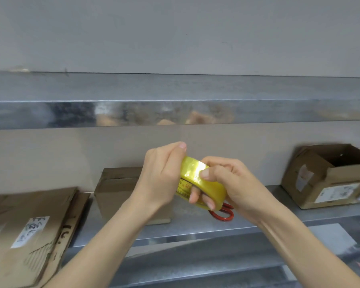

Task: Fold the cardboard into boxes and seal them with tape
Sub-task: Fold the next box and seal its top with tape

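Observation:
A yellow roll of tape (197,179) is held up in front of me between both hands, above a steel table (227,223). My left hand (160,175) grips the roll's left side, thumb raised at its top edge. My right hand (235,183) holds the right side, thumb pressed on the tape's outer face and fingers hooked through the core. A closed cardboard box (116,190) stands on the table behind my left hand. Flattened cardboard sheets (29,231) with white labels lie at the left.
An open cardboard box (330,177) with labels sits at the right of the table. Red scissor handles (222,215) show under the roll. A steel shelf (175,111) runs across above, against a grey wall.

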Demonstrator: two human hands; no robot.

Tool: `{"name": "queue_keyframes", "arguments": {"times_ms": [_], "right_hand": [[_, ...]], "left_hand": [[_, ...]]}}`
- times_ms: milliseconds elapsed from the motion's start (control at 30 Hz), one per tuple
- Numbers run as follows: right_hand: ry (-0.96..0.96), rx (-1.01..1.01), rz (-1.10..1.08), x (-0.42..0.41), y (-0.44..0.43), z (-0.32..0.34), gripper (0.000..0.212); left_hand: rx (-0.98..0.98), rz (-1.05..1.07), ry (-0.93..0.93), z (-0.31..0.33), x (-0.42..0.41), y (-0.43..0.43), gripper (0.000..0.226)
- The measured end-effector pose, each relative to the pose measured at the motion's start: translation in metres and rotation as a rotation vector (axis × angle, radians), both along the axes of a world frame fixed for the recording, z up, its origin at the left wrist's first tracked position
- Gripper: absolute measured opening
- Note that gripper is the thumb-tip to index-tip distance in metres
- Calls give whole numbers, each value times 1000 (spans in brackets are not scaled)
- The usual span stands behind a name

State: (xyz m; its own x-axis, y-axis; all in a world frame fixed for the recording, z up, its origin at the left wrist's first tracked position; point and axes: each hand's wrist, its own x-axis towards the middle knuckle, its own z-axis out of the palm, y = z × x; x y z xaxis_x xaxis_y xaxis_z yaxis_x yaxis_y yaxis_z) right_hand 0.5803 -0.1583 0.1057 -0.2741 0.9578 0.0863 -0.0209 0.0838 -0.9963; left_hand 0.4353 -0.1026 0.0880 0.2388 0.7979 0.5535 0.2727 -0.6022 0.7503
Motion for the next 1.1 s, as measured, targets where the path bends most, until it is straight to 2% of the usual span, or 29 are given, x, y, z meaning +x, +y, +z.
{"name": "queue_keyframes", "arguments": {"times_ms": [100, 233, 367, 467, 567, 700, 800, 967, 1100], "right_hand": [[-22, 17, -26, -2, -2, 2, 13], [-100, 43, -96, -3, -1, 1, 29], [-164, 34, -105, -5, 6, 1, 29], [-115, -31, -120, -5, 9, -1, 28], [-133, -58, -107, -2, 8, -2, 22], [-178, -52, -159, -8, 4, -8, 19], [-203, -62, -221, -14, 3, -13, 13], [-196, -94, -333, -24, 8, -17, 22], [-125, -91, -390, -29, 12, -16, 25]], "left_hand": [[27, -20, 22, 0, 0, -1, 40], [21, -54, 67, -1, 0, -3, 37], [-53, 9, 82, -3, -4, 10, 43], [-97, 57, 82, -5, -6, 19, 35], [-96, 80, 76, -8, -6, 17, 37], [-30, 58, 49, -15, -5, 9, 37], [-51, 29, 30, -19, -4, 6, 37], [-30, -51, 83, -18, -7, 7, 27], [-71, -44, -50, -22, -15, 11, 21]]}}
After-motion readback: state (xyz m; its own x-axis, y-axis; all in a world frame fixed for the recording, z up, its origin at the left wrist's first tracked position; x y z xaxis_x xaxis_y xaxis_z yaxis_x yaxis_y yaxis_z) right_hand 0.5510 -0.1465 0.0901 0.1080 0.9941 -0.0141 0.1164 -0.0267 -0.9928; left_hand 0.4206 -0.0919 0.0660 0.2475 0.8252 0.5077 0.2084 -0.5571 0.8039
